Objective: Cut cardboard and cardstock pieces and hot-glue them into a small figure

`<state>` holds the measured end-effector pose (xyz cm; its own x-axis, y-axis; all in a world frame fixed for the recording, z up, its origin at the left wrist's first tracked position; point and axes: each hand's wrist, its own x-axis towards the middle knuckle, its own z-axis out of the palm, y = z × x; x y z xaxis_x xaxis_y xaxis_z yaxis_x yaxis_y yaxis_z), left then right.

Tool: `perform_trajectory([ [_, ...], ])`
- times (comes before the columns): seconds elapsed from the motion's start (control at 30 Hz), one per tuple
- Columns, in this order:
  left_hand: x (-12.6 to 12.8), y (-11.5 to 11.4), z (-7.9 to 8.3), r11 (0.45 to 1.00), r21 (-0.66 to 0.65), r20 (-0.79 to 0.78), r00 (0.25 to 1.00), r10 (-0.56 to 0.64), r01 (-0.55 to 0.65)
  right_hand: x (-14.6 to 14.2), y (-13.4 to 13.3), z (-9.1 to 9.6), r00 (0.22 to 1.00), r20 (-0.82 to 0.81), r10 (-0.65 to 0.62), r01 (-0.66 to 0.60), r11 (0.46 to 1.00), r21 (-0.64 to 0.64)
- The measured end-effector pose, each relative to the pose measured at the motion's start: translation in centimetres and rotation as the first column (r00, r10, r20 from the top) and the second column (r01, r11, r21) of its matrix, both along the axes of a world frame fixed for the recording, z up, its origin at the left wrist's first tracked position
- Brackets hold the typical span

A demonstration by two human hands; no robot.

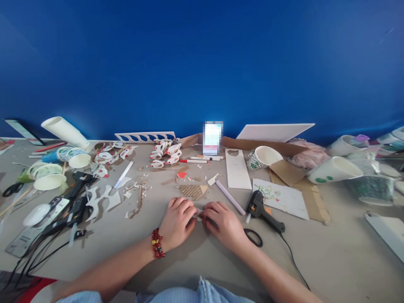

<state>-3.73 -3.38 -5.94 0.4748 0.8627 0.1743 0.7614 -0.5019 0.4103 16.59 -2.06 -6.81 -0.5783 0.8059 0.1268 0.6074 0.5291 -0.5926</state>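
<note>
My left hand [178,223] and my right hand [222,223] rest close together on the grey table [315,256], fingers curled. Between their fingertips they pinch a small pale scrap [199,216] that I cannot make out. A red bead bracelet [157,243] circles my left wrist. Just beyond the hands lies a striped cardboard piece [192,191] and a red cut-out [182,174]. A pale purple stick [230,198] lies to the right of them. Black scissors [253,237] sit partly under my right wrist.
A black glue gun [263,209] with its cord lies right of my hands beside a drawn-on paper sheet [280,197]. Paper cups [334,169] stand at right and left [47,176]. White cut-outs [166,153], markers [202,159], black tools [74,202] and scraps lie about.
</note>
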Motion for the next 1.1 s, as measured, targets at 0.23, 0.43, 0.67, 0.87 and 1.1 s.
perform_trajectory([
  [0.23,-0.32,-0.7,-0.05,0.994,0.077,-0.027,0.997,-0.076,0.078,0.11,0.01,0.04,1.0,-0.019,-0.004,0.004,1.0,-0.017],
  [0.43,-0.38,-0.63,-0.13,0.99,0.105,-0.057,0.994,-0.093,0.099,0.22,0.08,0.03,0.999,-0.026,-0.047,0.047,0.998,-0.03],
  [0.67,-0.38,-0.6,-0.34,0.992,0.081,-0.052,0.994,-0.097,0.101,0.1,0.07,-0.17,1.0,-0.021,-0.008,0.009,0.999,0.038],
  [0.87,-0.39,-0.37,-0.29,0.997,0.028,0.024,0.998,-0.066,0.065,-0.01,0.03,-0.17,0.999,-0.037,-0.026,0.027,0.999,0.037],
  [1.1,-0.41,-0.27,-0.23,1.0,-0.026,0.078,0.997,0.003,-0.001,-0.17,-0.11,-0.11,0.994,-0.096,-0.052,0.051,0.999,-0.01],
])
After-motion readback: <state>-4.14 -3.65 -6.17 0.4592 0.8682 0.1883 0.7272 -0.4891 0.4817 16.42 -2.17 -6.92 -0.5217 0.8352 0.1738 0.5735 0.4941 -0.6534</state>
